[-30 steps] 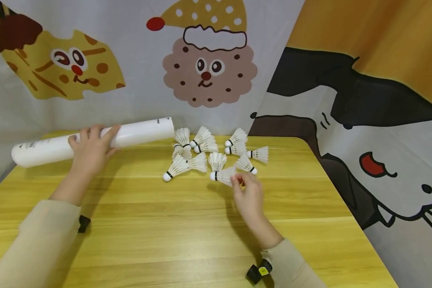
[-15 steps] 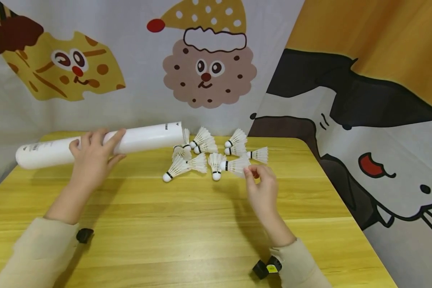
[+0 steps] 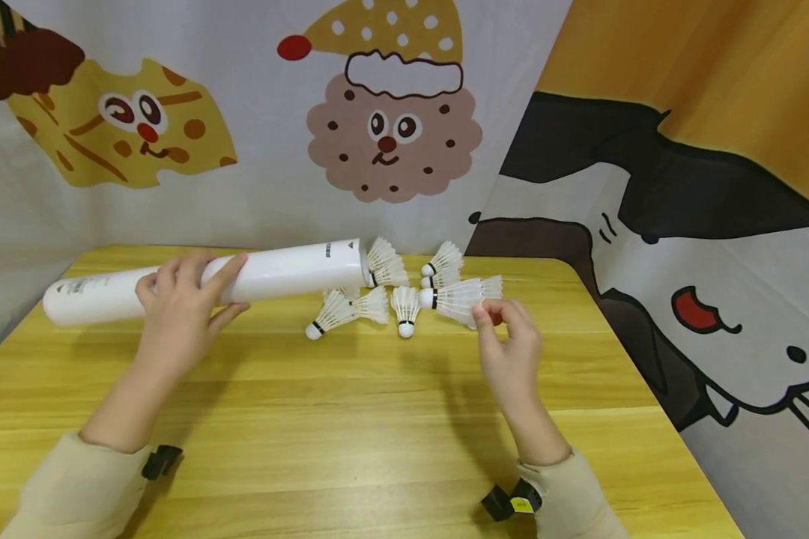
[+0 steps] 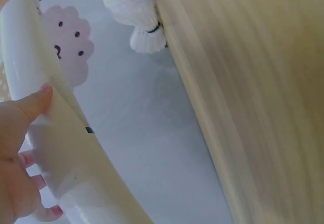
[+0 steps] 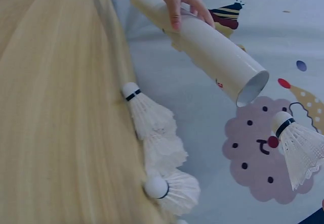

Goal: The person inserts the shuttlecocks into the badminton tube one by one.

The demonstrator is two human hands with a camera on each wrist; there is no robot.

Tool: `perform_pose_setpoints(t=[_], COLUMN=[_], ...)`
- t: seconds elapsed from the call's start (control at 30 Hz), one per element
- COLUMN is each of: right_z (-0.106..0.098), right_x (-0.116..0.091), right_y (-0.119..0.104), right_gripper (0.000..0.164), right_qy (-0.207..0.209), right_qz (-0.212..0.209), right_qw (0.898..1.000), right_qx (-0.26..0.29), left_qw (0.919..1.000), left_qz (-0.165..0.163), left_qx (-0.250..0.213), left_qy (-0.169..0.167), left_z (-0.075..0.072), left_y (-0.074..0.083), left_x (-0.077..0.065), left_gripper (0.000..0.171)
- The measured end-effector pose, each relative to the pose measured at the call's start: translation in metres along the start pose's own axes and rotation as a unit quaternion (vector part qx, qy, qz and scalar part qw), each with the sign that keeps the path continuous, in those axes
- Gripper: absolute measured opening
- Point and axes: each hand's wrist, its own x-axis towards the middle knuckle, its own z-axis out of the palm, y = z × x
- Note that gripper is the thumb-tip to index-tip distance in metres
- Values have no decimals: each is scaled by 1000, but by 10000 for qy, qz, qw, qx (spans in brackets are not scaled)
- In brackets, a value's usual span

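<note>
Head view | left hand (image 3: 180,314), fingers spread, grips long shiny white tube (image 3: 297,271) | right hand (image 3: 512,348) pinches white feathery shuttlecock (image 3: 455,298) | soft pinch best

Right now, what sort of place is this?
Probably an indoor corner, though home or playroom I can't tell: a wood-grain table bearing shuttlecocks, backed by cartoon-printed fabric.

Left sleeve (image 3: 74,479): beige, slanting toward the far left corner of the table (image 3: 350,449).
Left wrist (image 3: 117,419): bare past the cuff.
Left hand (image 3: 182,314): gripping, back upward, fingers (image 3: 224,275) spread and bent, thumb apart on the side toward the right edge.
Right sleeve (image 3: 573,498): beige, angled toward the far edge.
Right hand (image 3: 511,348): pinching between thumb and fingers, nearer the right edge.
</note>
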Motion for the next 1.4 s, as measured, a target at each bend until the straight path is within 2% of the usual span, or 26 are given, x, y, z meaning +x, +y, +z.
perform_pose_setpoints(t=[0.2, 0.37, 0.53, 0.67, 0.83, 1.17, 1.4], right_z=[-5, -7, -5, -3, 0, 11, 16], right_x=[6, 11, 15, 17, 20, 19, 17], right_y=[-2, -4, -6, -5, -7, -12, -14], right_gripper=[6, 7, 6, 8, 13, 6, 7], right_qy=[184, 190, 170, 154, 77, -254, -393], right_qz=[-282, -409, -531, -633, -805, -1182, -1176], right_qw=[9992, 9987, 9974, 9964, 9944, 9877, 9859], right_qx=[202, 239, 459, 544, 684, 989, 1124], left_qw=[9999, 9994, 9988, 9983, 9979, 9969, 9962], left_qz=[91, 179, 236, 300, 323, 281, 264], left_qx=[-141, -293, -428, -463, -508, -610, -655], left_qy=[-30, 34, 61, 179, 243, 401, 516], left_z=[-3, -6, -7, -8, -10, -13, -14], left_y=[13, 23, 34, 41, 47, 55, 57], left_x=[-6, -11, -17, -20, -23, -29, -30], left_gripper=[75, 72, 58, 60, 58, 57, 56])
